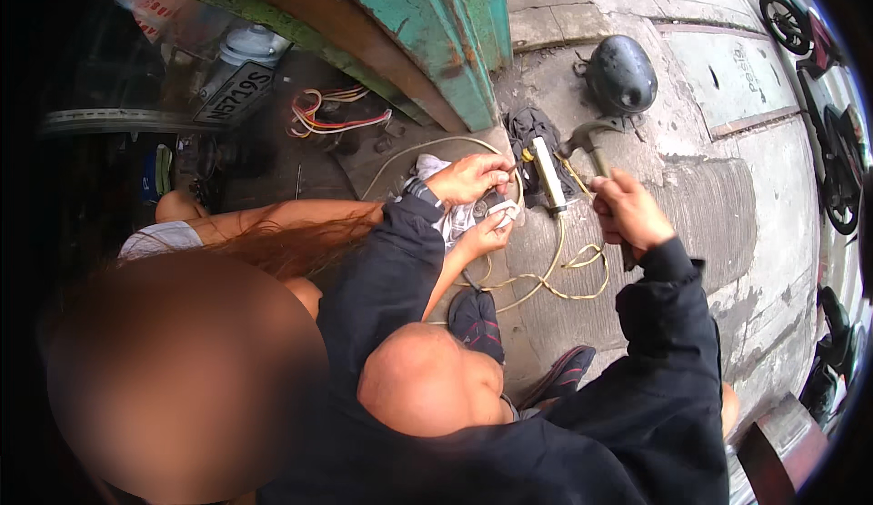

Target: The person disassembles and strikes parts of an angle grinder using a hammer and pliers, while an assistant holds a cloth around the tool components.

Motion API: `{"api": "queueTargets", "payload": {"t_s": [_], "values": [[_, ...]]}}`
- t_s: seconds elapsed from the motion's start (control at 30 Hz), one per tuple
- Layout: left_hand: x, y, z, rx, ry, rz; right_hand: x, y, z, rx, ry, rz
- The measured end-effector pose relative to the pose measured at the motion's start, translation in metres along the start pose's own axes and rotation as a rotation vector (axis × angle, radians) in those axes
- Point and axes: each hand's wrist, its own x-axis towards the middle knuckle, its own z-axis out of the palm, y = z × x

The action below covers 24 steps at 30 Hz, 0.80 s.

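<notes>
A claw hammer is in my right hand, fingers wrapped round its handle, its head raised over the pavement. My left hand is closed in a pinch at the tip; a small dark thing shows at its fingertips, too small to name. Just below it, another person's hand holds a whitish piece beside a dark part, whose kind I cannot make out. A white and grey cloth lies under these hands. Between my two hands sits a white power strip.
A yellowish cord loops over the concrete below the strip. A black helmet and a dark cloth lie beyond. A green post rises ahead; coloured wires lie left of it. Another person crouches at my left. Motorcycles stand far right.
</notes>
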Motion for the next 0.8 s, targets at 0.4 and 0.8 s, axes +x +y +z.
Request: {"api": "queueTargets", "payload": {"t_s": [0.4,0.8], "values": [[0.005,0.027,0.0,0.056,-0.008,0.015,-0.014,0.034,-0.022,0.037,-0.106,0.268],[-0.007,0.034,-0.013,0.377,0.205,-0.021,-0.062,0.109,-0.027,0.093,-0.016,0.452]]}}
